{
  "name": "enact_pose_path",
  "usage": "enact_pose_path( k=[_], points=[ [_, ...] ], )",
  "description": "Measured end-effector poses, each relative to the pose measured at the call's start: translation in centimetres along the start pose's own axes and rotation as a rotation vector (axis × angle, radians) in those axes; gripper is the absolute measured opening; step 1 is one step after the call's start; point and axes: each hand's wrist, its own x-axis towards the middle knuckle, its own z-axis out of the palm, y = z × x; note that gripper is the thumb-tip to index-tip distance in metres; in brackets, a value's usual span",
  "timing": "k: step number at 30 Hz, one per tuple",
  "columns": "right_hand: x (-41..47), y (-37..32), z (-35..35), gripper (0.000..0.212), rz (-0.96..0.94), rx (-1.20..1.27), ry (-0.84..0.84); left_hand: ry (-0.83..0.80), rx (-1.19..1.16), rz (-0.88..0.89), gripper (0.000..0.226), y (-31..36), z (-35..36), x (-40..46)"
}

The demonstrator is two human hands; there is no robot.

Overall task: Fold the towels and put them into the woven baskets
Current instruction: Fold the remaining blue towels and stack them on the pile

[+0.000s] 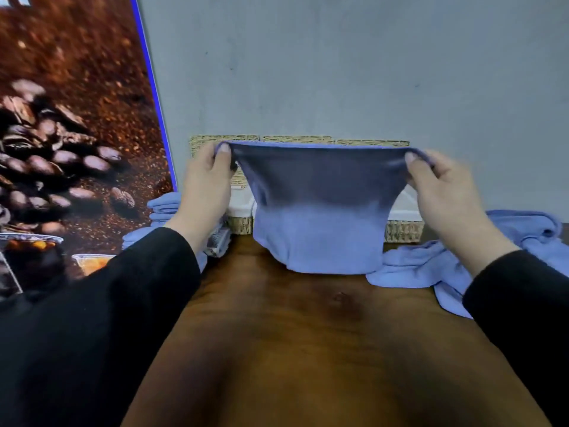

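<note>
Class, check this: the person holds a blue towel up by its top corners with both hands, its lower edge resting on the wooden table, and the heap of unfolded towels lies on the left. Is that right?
Not quite. In the head view the heap of unfolded towels lies on the right, not the left. The rest stands: both the left hand and right hand pinch the blue towel by its top corners, with its lower edge on the wooden table.

You see a plain periwinkle-blue towel (317, 211) at centre frame, and the same blue on the heap (431, 266) at right. The baskets (400, 231) are straw-beige weave, the table (308, 349) dark brown wood, your sleeves (123, 303) black, the wall (338, 72) grey.
</note>
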Motion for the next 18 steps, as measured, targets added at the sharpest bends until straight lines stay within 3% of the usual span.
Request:
enact_pose_path(
  k=[2, 4, 9, 12, 15, 18],
  points=[
    [-0.9, -0.2, -0.7, 0.024, -0.041, 0.006, 0.018, 0.018, 0.075, 0.123, 0.022, 0.6, -0.9, -1.5],
    [-2.8, 1.6, -1.3, 0.023, -0.039, -0.103, -0.097, -0.122, 0.175, 0.148, 0.025, -1.0, -2.2, -4.6],
    [-10.3, 8.2, -1.9, 0.027, 0.133, -0.309, -0.674, -0.538, 0.347, 0.049, 0.028, -9.3, -5.1, -12.0],
    [-12.5, 10.3, -1.9, 0.042, 0.03, -0.43, -0.955, -0.756, 0.49, 0.16, 0.023, -12.0, -6.5, -14.1],
    [-12.2, 10.2, -1.3, 0.041, -0.101, -0.419, -0.857, -0.72, 0.463, 0.205, 0.039, -12.7, -6.2, -13.7],
    [-11.8, 9.9, 0.7, 0.036, -0.105, -0.356, -0.765, -0.652, 0.465, 0.164, 0.034, -12.1, -4.5, -12.8]
  ],
)
